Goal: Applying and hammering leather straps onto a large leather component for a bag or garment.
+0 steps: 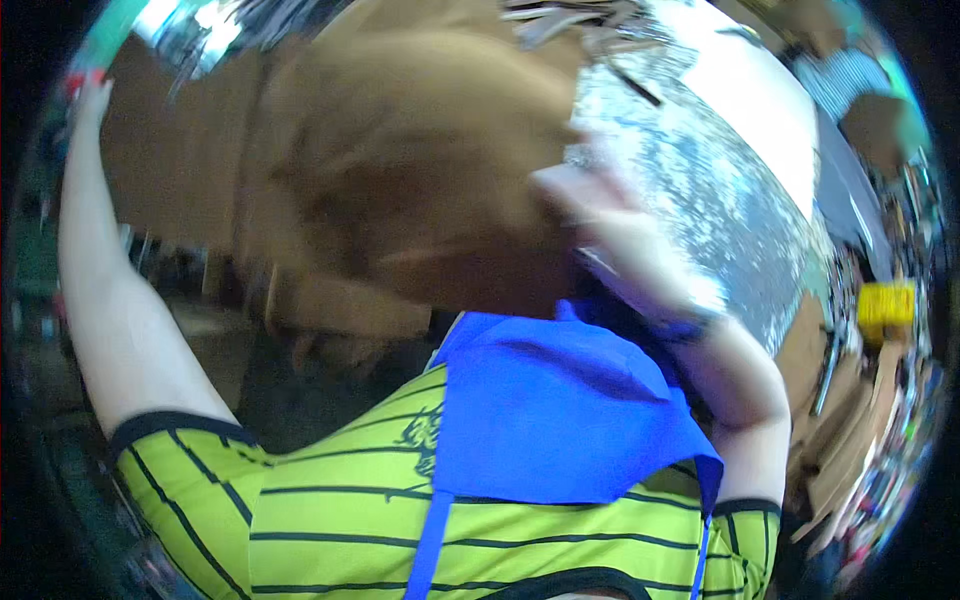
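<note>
A large, soft-looking brown sheet [430, 170], perhaps leather, spreads across in front of me, its middle smeared by motion. My left arm stretches far out to the upper left, where my left hand [92, 88] looks small and closed at the sheet's far left corner. Close to my body, my right hand [590, 185] grips the sheet's right edge with fingers bent round it. That hand is blurred, so single fingers are hard to make out. A dark band circles my right wrist.
Beyond my right hand lies a worn, paint-flecked table top [740, 200] with a white sheet [765, 95] on it. Thin strip scraps [590, 20] are heaped at the far edge. Right of the table are a yellow box [887, 311] and brown offcuts [835, 430]. Another person [845, 80] is at the far right.
</note>
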Action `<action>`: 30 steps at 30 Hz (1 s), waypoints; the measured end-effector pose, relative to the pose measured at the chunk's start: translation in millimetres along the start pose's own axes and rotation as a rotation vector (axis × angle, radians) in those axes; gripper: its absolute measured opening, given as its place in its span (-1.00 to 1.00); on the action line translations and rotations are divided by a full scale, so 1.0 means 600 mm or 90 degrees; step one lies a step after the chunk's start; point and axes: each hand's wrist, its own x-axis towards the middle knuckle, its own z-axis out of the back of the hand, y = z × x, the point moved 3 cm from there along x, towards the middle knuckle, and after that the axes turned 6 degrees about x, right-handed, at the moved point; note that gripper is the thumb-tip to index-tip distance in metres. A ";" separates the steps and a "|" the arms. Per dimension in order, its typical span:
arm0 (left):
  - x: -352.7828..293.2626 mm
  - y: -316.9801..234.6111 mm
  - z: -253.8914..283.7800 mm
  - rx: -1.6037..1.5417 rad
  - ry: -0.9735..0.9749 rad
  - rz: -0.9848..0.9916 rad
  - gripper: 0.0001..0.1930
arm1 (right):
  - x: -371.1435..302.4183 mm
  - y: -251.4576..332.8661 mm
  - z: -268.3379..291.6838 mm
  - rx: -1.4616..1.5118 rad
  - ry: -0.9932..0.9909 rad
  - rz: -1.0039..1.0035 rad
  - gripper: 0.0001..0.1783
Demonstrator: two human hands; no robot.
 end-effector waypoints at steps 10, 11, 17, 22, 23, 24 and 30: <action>-0.508 -0.745 0.333 -0.684 0.142 -0.374 -0.57 | -0.161 -0.135 -0.051 0.459 0.255 -0.331 -0.57; -0.549 -0.772 0.344 -0.698 0.148 -0.403 -0.57 | -0.182 -0.142 -0.006 0.369 0.191 -0.295 -0.63; -0.675 -0.941 0.432 -0.697 0.142 -0.495 -0.42 | -0.365 -0.210 0.190 0.127 -0.389 -0.398 -0.78; -0.664 -0.984 0.458 -0.680 0.130 -0.467 -0.40 | -0.450 -0.234 0.213 0.139 -0.618 -0.403 -0.84; -0.663 -0.988 0.458 -0.678 0.129 -0.474 -0.40 | -0.448 -0.228 0.214 0.065 -0.596 -0.417 -0.85; -0.661 -0.989 0.455 -0.718 0.129 -0.463 -0.44 | -0.439 -0.222 0.216 -0.006 -0.570 -0.428 -0.85; -0.641 -0.997 0.446 -0.759 0.142 -0.386 -0.62 | -0.434 -0.218 0.229 -0.022 -0.555 -0.424 -0.86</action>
